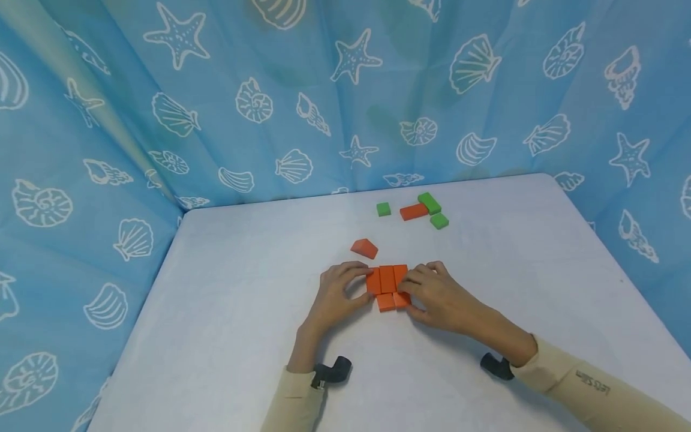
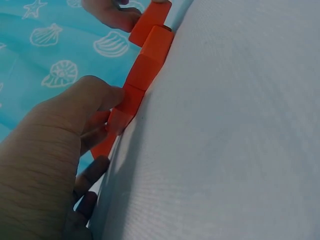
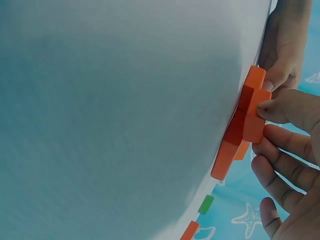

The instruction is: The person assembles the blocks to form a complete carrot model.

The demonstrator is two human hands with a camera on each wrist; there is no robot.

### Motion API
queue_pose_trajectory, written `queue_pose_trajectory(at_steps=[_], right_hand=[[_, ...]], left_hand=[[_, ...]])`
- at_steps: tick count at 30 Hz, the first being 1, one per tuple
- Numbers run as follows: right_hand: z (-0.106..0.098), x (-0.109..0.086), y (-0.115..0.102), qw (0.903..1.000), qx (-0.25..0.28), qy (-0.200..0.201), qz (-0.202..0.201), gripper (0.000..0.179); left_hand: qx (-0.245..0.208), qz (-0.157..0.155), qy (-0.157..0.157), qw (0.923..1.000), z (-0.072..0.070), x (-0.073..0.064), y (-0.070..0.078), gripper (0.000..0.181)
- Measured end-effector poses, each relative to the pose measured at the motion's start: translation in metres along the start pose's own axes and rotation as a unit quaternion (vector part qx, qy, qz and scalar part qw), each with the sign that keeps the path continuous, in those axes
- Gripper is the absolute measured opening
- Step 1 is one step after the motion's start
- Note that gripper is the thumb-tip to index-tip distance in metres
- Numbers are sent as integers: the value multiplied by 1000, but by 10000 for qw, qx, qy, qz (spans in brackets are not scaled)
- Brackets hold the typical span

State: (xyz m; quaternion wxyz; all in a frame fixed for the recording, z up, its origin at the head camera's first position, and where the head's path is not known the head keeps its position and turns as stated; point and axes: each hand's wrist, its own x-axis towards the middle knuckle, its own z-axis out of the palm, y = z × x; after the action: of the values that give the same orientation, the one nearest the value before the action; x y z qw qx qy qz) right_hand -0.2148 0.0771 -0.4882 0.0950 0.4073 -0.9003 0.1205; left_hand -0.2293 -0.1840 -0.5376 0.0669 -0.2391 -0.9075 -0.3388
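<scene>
Pressure from the right hand, pinching the near-right orange block, could skew the orange cluster mid-table, I judge from here; the left hand grips its left end between thumb and fingers. White tabletop spreads wide either side, its far edge just beyond a green block.

Left of the orange blocks, my left hand curls, gripping. Right of them, my right hand pinches.
</scene>
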Motion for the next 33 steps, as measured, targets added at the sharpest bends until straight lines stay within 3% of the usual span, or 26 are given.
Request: queue_pose_trajectory(at_steps=[23,29,33], right_hand=[[3,1,2,9998,-158,-5,-78,35],[-6,3,6,9998,48,56,173,28],[-16,8,15,9980,181,-127,599,30]], left_hand=[[41,-11,43,10000,0,2,1,42],[12,-116,-26,9999,1,2,1,42],[27,-112,-37,9999,2,1,0,42]])
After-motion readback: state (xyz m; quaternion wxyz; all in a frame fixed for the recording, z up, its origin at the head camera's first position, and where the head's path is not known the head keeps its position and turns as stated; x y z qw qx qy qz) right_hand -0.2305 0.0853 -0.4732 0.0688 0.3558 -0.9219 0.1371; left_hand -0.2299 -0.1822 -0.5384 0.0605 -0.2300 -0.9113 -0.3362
